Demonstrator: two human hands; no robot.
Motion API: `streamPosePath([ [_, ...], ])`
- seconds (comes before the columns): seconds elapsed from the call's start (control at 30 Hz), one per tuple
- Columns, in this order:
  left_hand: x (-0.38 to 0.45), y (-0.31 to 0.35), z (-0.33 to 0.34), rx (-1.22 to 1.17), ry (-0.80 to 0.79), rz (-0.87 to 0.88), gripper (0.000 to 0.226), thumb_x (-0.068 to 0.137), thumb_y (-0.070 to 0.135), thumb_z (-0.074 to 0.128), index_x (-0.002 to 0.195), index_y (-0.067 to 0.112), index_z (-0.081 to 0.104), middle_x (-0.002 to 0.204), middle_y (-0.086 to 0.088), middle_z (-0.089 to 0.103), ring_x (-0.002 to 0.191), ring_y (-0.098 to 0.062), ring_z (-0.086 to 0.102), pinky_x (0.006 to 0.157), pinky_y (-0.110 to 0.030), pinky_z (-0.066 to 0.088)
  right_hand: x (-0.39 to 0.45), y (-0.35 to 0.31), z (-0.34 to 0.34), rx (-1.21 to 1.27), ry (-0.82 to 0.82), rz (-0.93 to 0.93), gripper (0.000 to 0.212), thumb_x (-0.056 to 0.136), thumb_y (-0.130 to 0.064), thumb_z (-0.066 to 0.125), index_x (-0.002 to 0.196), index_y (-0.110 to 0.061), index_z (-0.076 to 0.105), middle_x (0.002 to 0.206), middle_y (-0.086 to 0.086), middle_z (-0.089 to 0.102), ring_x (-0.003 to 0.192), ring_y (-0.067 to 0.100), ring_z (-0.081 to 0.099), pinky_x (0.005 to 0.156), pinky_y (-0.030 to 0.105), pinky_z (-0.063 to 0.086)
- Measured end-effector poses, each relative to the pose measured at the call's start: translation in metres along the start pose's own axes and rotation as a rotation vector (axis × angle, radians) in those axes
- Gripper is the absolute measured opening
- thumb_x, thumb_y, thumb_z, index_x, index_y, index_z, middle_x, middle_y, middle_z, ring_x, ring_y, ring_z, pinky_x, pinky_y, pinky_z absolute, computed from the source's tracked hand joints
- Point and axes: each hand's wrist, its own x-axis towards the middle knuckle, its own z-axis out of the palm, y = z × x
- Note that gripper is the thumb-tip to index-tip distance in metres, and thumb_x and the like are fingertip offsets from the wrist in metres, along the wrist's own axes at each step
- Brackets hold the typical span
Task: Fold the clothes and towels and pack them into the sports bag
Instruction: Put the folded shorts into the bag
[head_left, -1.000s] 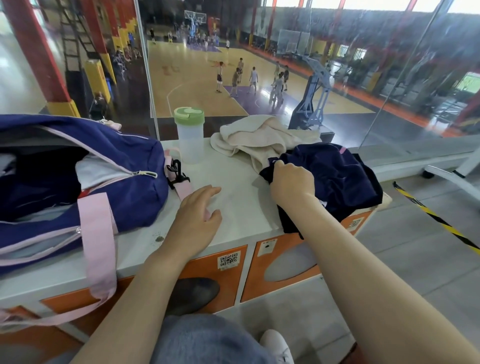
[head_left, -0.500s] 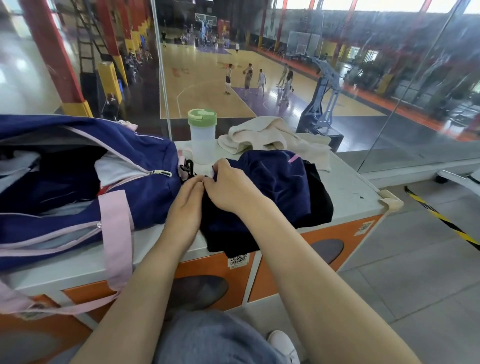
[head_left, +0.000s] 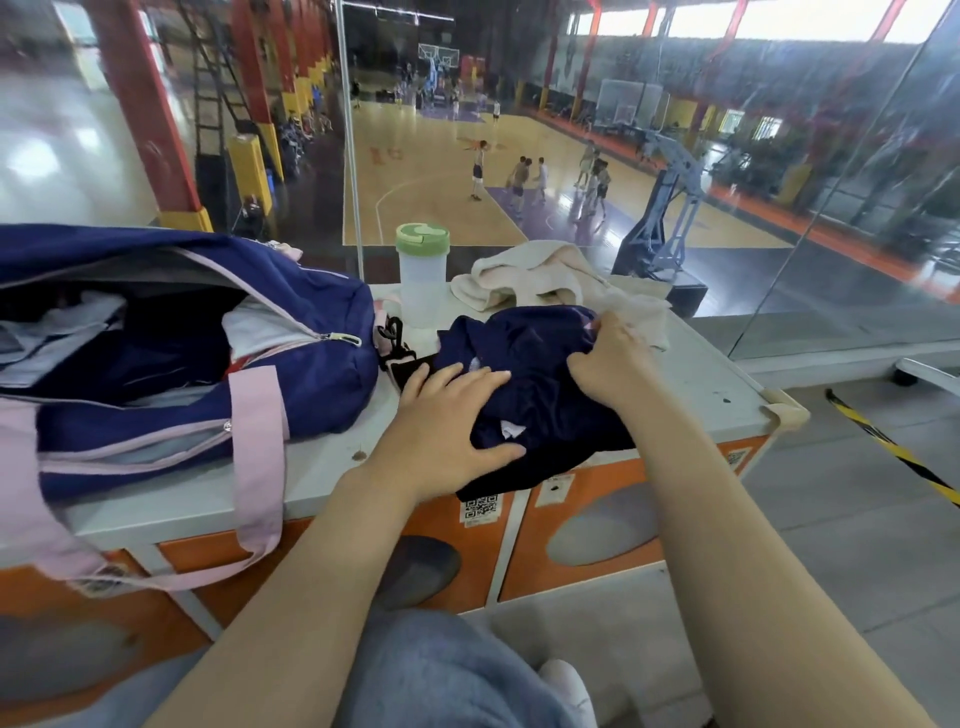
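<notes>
A navy sports bag (head_left: 171, 358) with pink straps lies unzipped along the left end of the locker top (head_left: 727, 384), clothes showing inside it. A dark blue garment (head_left: 540, 384) lies bunched at the front edge near the middle, with a cream towel (head_left: 540, 275) heaped at the back edge behind it and a green-lidded bottle (head_left: 422, 280) just left of the towel. The left hand (head_left: 447, 426) presses flat on the garment with fingers spread, while the right hand (head_left: 613, 358) grips a fold of it.
</notes>
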Motion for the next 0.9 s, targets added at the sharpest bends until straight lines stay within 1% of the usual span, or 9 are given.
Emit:
streamPosePath([
  [0.17, 0.007, 0.004, 0.007, 0.243, 0.002, 0.138, 0.105, 0.073, 0.077, 0.054, 0.154, 0.034, 0.003, 0.163, 0.004, 0.006, 0.150, -0.023, 0.005, 0.121, -0.046, 0.001, 0.016, 0.017, 0.004, 0.114, -0.037, 0.119, 0.062, 0.088, -0.031, 0.061, 0.137, 0.001, 0.042, 0.126, 0.020, 0.057, 0.109, 0.034, 0.056, 0.075, 0.030, 0.038],
  [0.33, 0.019, 0.007, 0.011, 0.140, -0.016, 0.237, 0.085, 0.081, 0.059, 0.064, 0.151, 0.028, 0.027, 0.156, 0.007, 0.029, 0.142, -0.017, 0.028, 0.115, -0.035, 0.022, 0.016, 0.027, 0.003, 0.164, -0.083, 0.060, 0.064, 0.090, -0.031, 0.062, 0.141, -0.005, 0.032, 0.113, 0.010, 0.058, 0.103, 0.030, 0.056, 0.074, 0.031, 0.040],
  [0.4, 0.023, 0.004, 0.009, 0.017, -0.036, 0.222, 0.076, 0.083, 0.051, 0.067, 0.147, 0.027, 0.035, 0.152, 0.008, 0.037, 0.138, -0.015, 0.033, 0.114, -0.036, 0.029, 0.013, 0.031, 0.002, 0.248, -0.039, 0.028, 0.049, 0.094, -0.034, 0.058, 0.129, -0.009, 0.035, 0.090, 0.003, 0.055, 0.088, 0.025, 0.054, 0.066, 0.032, 0.037],
  [0.5, 0.024, -0.003, 0.001, -0.156, -0.150, 0.193, 0.067, 0.088, 0.045, 0.064, 0.147, 0.029, 0.036, 0.154, 0.010, 0.034, 0.142, -0.012, 0.027, 0.119, -0.034, 0.020, 0.009, 0.037, -0.001, 0.461, 0.016, 0.029, 0.016, 0.096, -0.035, 0.050, 0.103, -0.023, 0.042, 0.076, 0.001, 0.051, 0.069, 0.018, 0.048, 0.061, 0.031, 0.035],
  [0.53, 0.023, -0.005, -0.002, -0.203, -0.181, 0.178, 0.064, 0.090, 0.041, 0.063, 0.147, 0.030, 0.037, 0.154, 0.011, 0.033, 0.142, -0.010, 0.026, 0.120, -0.031, 0.018, 0.007, 0.039, -0.002, 0.539, 0.002, 0.016, 0.005, 0.096, -0.027, 0.047, 0.097, -0.030, 0.043, 0.078, 0.005, 0.055, 0.069, 0.018, 0.048, 0.063, 0.032, 0.037],
  [0.63, 0.020, -0.012, -0.013, -0.350, -0.225, 0.115, 0.056, 0.093, 0.026, 0.060, 0.145, 0.032, 0.039, 0.151, 0.015, 0.037, 0.140, -0.003, 0.030, 0.116, -0.023, 0.022, 0.001, 0.055, -0.002, 0.607, -0.095, -0.207, 0.057, 0.081, 0.014, 0.030, 0.103, -0.034, 0.052, 0.112, 0.008, 0.065, 0.081, 0.018, 0.058, 0.065, 0.026, 0.045],
  [0.73, 0.016, -0.016, -0.016, -0.268, -0.190, 0.120, 0.053, 0.096, 0.027, 0.055, 0.145, 0.032, 0.037, 0.148, 0.012, 0.041, 0.135, -0.005, 0.038, 0.111, -0.023, 0.031, -0.005, 0.066, 0.000, 0.400, -0.202, -0.490, 0.077, 0.069, 0.027, 0.033, 0.121, -0.021, 0.061, 0.145, 0.007, 0.045, 0.129, 0.017, 0.049, 0.097, 0.025, 0.048],
  [0.8, 0.016, -0.017, -0.016, -0.174, -0.125, 0.120, 0.046, 0.098, 0.031, 0.052, 0.142, 0.029, 0.040, 0.144, 0.009, 0.046, 0.130, -0.008, 0.045, 0.106, -0.024, 0.036, -0.004, 0.070, 0.000, 0.339, -0.254, -0.565, 0.067, 0.073, 0.024, 0.049, 0.115, -0.026, 0.067, 0.153, 0.003, 0.035, 0.140, 0.015, 0.036, 0.108, 0.035, 0.042],
  [0.9, 0.018, -0.016, -0.022, -0.165, -0.056, 0.123, 0.034, 0.101, 0.030, 0.046, 0.135, 0.025, 0.049, 0.132, 0.008, 0.056, 0.118, -0.010, 0.053, 0.098, -0.027, 0.042, 0.002, 0.072, -0.004, 0.246, -0.201, -0.567, 0.032, 0.085, -0.002, 0.069, 0.104, -0.027, 0.075, 0.159, -0.001, 0.030, 0.144, 0.017, 0.031, 0.115, 0.046, 0.031],
])
